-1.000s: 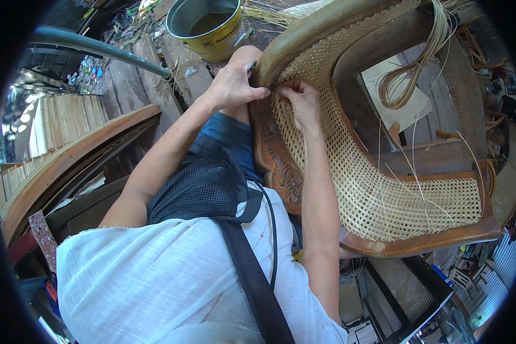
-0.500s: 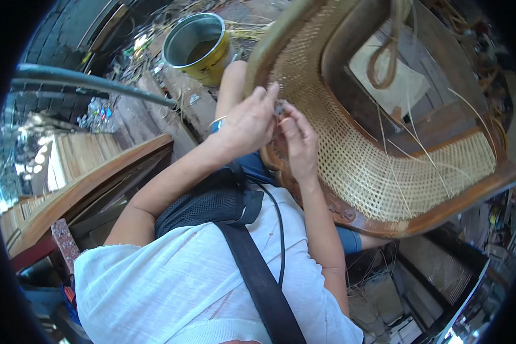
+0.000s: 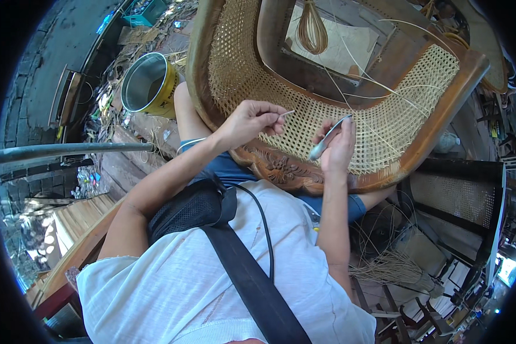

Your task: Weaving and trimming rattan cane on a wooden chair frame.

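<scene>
Between the thumb and fingers of my left hand [image 3: 253, 121] is a short, thin, pale strip [image 3: 288, 113], its end pointing right. My right hand [image 3: 339, 146] grips a slim metal tool [image 3: 330, 137] with a pale rounded lower end; its exact kind is unclear. Both hands are over a curved wooden chair frame [image 3: 401, 172] resting across my legs. Woven cane [image 3: 321, 123] fills the frame, and its near edge bears a carved ornament [image 3: 278, 166]. Several loose cane strands [image 3: 404, 98] stick up from the weave on the right.
A yellow metal bucket [image 3: 167, 94] stands at the left beside my knee. A metal pipe [image 3: 69, 150] crosses at the left. Coiled cane [image 3: 312, 31] hangs inside the frame. A dark chair with a cane panel [image 3: 458, 198] and a heap of cane strands [image 3: 393, 266] are at right.
My hands have come apart: the right moved right and shows the metal tool, the left holds the thin strip. The view has shifted, so the chair frame sits further left and higher.
</scene>
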`<state>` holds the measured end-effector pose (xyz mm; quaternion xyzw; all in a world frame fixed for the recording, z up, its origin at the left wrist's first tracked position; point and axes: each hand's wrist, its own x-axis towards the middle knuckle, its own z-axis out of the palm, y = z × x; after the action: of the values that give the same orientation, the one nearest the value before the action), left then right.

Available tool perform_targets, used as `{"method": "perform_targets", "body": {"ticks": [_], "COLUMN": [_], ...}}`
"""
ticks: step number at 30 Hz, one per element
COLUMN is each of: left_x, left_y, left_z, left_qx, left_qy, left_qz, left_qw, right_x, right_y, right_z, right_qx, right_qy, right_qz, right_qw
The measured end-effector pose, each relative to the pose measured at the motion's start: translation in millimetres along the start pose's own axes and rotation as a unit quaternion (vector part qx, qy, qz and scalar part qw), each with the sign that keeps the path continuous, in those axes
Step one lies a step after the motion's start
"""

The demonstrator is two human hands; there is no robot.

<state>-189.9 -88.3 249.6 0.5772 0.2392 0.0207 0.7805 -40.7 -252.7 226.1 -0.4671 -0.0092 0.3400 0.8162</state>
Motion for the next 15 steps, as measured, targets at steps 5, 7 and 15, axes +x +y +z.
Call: {"method": "perform_targets", "body": {"ticks": [5, 7, 15], "left_x": [2.1, 2.0, -30.3], "left_y": [1.4, 2.2, 25.0], "left_z": [5.0, 8.5, -40.4], "left_qx": [0.092, 0.162, 0.234], "left_qy": [0.0, 0.015, 0.011], "left_qz": [0.065, 0.093, -0.047], "left_qw": [0.994, 0.982, 0.971], "right_x": [-18.2, -16.6, 21.3], "right_y": [-6.8, 0.0, -64.6], "right_z": [11.5, 16.2, -13.8], "right_qx": [-0.198, -0.297, -0.546], "right_qy": [-0.12, -0.128, 0.128], "right_qz": [0.067, 0.019, -0.298], "right_qw": [0.97, 0.946, 0.773]}}
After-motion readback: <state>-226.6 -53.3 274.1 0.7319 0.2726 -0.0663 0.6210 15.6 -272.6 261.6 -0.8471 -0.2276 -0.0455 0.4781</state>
